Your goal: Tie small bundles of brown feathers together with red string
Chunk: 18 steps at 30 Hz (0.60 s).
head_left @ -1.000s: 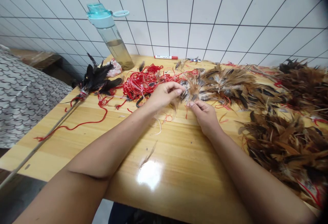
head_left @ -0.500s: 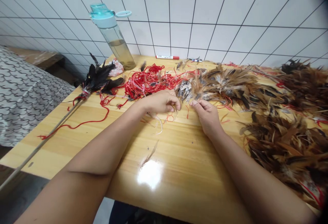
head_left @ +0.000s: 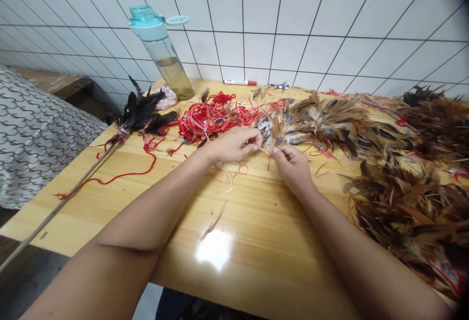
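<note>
Grip: narrow on both sides. The left hand (head_left: 234, 145) and right hand (head_left: 293, 166) each pinched one end of a thin pale strand (head_left: 266, 151), which ran almost level across the short gap between them.
Feathers: a bunch of brown chicken feathers (head_left: 311, 120) lay just ahead of the hands, its long axis running sideways along the wooden bench (head_left: 256, 202) – its pale end nearer the left hand.
Cord: a tangle of red cord (head_left: 210, 117) lay left of that bunch.
Far left: a black feather duster (head_left: 141, 112) lay on the bench, its thin stick (head_left: 62, 198) running off the edge.
Back: a water bottle (head_left: 161, 58) and a red-capped marker (head_left: 240, 82) stood near the tiled wall (head_left: 256, 27) – the marker lying flat.
</note>
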Each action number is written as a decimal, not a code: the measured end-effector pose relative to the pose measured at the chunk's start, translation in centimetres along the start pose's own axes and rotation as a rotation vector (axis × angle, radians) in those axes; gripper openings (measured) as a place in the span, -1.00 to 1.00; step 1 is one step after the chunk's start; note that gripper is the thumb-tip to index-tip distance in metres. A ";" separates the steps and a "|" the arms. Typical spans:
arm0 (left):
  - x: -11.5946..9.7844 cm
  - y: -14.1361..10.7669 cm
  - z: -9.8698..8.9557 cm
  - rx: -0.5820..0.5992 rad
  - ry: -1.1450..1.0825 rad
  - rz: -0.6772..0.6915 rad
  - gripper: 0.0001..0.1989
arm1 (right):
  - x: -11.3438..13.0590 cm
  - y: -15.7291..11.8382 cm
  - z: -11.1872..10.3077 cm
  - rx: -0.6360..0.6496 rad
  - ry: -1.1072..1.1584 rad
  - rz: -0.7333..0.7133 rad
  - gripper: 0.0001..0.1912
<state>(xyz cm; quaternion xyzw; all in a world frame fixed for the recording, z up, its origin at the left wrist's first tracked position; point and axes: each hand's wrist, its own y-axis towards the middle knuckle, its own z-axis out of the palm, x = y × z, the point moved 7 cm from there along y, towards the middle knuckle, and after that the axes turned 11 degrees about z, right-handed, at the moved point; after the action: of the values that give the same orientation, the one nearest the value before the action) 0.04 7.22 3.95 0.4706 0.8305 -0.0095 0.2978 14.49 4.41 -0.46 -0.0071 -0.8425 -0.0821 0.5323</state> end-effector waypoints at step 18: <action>-2.9 0.4 -0.1 -0.103 0.535 0.194 -0.85 | -0.2 0.1 0.3 -0.022 -0.180 -0.063 -0.75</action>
<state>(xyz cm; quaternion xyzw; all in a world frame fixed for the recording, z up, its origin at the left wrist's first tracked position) 1.38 5.18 5.62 0.5178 0.8301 0.1857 0.0911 14.31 4.58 -0.77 0.0060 -0.8858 -0.1071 0.4515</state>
